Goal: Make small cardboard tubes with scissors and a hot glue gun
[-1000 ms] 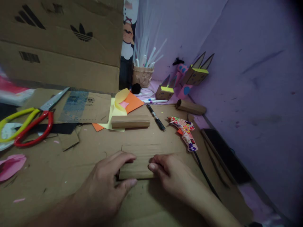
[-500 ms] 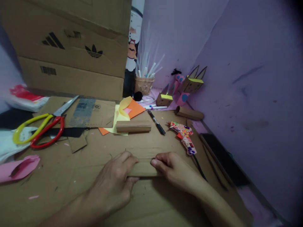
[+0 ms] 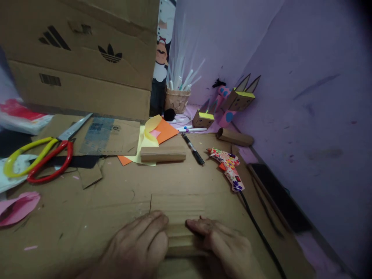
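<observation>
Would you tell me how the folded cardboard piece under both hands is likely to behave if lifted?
The folded cardboard piece, pressed between the left hand and right hand, is probably light and fairly stiff. Lying flat, it seems unlikely to roll. Its fold may spring open.

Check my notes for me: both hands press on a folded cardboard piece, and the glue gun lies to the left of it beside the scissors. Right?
Not quite. Both hands, left and right, do press the cardboard piece, but the head view shows the glue gun to its right; the scissors lie far left.
</observation>
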